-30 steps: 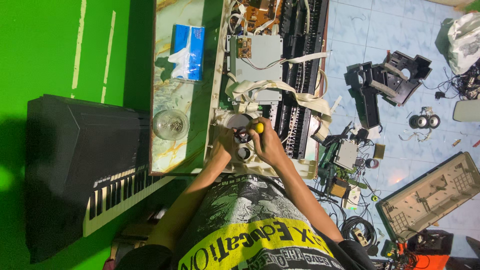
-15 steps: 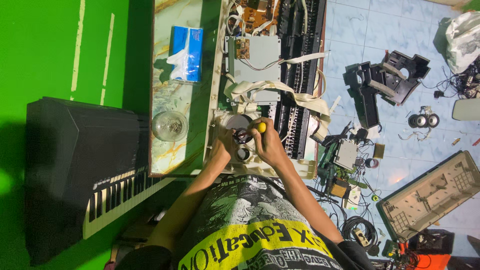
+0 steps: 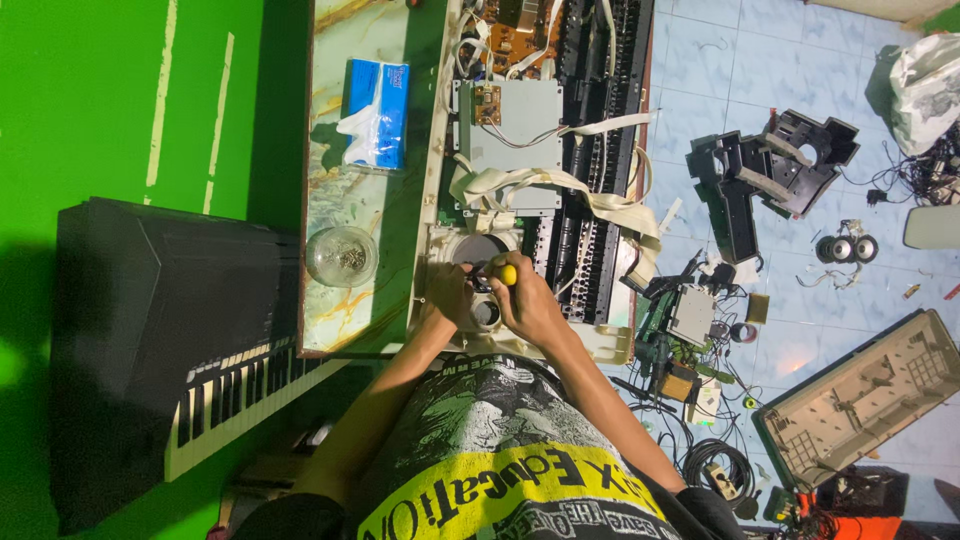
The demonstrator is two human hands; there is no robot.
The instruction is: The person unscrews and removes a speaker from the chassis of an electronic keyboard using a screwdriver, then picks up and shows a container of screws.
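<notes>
My right hand (image 3: 530, 305) is closed around a screwdriver with a yellow handle (image 3: 506, 272), its tip down in the corner of an opened electronic keyboard chassis (image 3: 520, 150). My left hand (image 3: 448, 295) rests beside it on the cream plastic housing, next to a round speaker opening (image 3: 478, 248) and a smaller round part (image 3: 486, 312). Whether the left hand's fingers grip anything is hidden. Flat ribbon cables (image 3: 560, 185) and a grey metal cover plate (image 3: 510, 125) lie just beyond my hands.
The chassis lies on a marble-patterned table (image 3: 350, 200) with a blue tissue pack (image 3: 375, 112) and a glass jar of small parts (image 3: 341, 256). A black keyboard (image 3: 170, 330) stands on the left. Black plastic parts (image 3: 765, 175), circuit boards, cables and a grey keyboard shell (image 3: 865, 395) litter the tiled floor.
</notes>
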